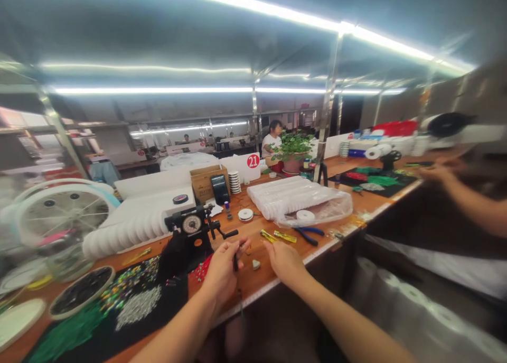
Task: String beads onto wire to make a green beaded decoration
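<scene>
My left hand [225, 265] is closed round a thin dark item [236, 261] above the table's front edge, its fingers pinched together. To its right is my right hand [283, 260], fingertips pressed together and pointing left; whatever they hold is too small to make out. Between the hands a small pale heart-shaped piece [256, 264] lies on the wood. Just beyond are two yellow-handled tools [284, 236] and blue-handled pliers [309, 234]. A black hand-cranked winder with a dial [193, 224] stands behind my left hand.
Left: colourful beads [130, 281] on a black mat [174, 299], a bowl of dark pieces [82, 292], a fan [65, 215]. Behind: bagged white spools [293, 194], a cardboard box [206, 182], a potted plant [292, 150], a metal post [327, 109]. Another person's arm [467, 194] reaches in right.
</scene>
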Tool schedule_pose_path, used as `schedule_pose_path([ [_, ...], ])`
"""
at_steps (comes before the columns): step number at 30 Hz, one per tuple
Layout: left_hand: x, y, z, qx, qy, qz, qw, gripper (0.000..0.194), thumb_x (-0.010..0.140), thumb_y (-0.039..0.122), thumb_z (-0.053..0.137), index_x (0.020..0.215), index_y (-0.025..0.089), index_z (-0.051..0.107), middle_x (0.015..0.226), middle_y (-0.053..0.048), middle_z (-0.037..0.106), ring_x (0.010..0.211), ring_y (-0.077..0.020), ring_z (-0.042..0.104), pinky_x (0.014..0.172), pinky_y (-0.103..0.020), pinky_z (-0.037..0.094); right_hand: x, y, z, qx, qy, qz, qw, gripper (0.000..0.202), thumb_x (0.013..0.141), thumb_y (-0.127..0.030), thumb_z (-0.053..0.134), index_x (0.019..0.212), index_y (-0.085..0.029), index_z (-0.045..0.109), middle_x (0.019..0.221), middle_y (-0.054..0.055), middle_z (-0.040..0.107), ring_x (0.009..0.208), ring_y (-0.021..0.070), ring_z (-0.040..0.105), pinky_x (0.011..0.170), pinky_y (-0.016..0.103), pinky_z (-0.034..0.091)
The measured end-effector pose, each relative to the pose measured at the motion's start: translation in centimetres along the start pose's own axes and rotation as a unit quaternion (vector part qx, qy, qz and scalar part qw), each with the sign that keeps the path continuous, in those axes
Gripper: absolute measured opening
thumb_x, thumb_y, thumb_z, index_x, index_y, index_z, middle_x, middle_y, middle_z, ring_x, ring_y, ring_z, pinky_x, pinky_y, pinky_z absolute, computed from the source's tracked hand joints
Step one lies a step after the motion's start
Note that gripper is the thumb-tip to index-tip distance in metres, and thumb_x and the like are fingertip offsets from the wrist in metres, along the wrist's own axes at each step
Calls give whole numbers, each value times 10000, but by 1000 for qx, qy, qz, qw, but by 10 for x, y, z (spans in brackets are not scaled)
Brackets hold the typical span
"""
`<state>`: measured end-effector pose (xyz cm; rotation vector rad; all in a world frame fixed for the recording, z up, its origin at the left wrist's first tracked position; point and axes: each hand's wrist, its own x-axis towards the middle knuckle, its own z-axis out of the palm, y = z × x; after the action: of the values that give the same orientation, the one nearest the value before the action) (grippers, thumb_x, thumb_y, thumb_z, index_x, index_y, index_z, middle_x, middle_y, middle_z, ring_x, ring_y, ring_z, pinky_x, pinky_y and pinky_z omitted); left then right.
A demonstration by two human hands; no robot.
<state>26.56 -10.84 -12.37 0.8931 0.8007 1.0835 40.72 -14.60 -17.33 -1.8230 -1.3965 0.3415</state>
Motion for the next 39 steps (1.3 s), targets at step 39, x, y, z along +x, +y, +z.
schedule_pose_path([
  [39, -109, -96, -90, 45, 39, -310, 949, 230, 827, 228, 559, 629, 112, 538, 564, 7, 460, 358, -27, 283, 367, -145, 67, -138, 48, 88, 381, -153, 141, 901, 376, 765, -542, 496, 728, -176, 575, 627, 28, 583, 586, 180, 545, 577, 287, 451],
])
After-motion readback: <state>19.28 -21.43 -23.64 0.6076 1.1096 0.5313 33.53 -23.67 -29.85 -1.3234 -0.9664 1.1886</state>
